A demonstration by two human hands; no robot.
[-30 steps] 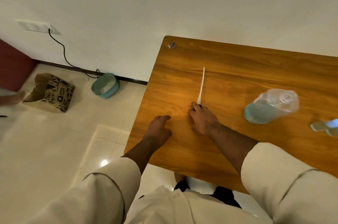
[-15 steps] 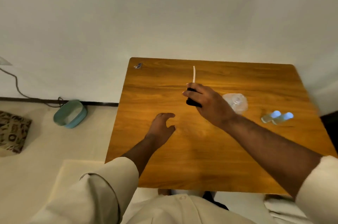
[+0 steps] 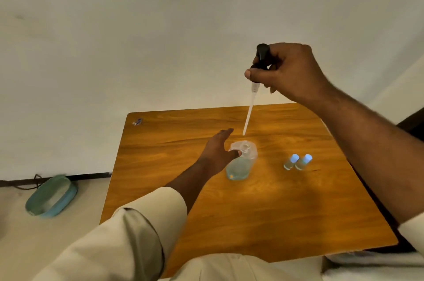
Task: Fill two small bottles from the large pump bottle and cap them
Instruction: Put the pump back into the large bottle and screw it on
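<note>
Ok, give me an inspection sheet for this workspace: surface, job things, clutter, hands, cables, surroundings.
Surface: wooden table, against a pale wall.
Job's things: big bottle upright, open neck, blue liquid low; pump out of it, its tube hanging above the neck; two small bottles side by side to the right, light caps on.
Clutter: small object at the far left corner, too blurred to name.
Hands: left hand open, at the big bottle's shoulder; right hand raised, gripping the pump.
Cables: dark cable along the skirting.
Surroundings: teal basin on the floor, left.
</note>
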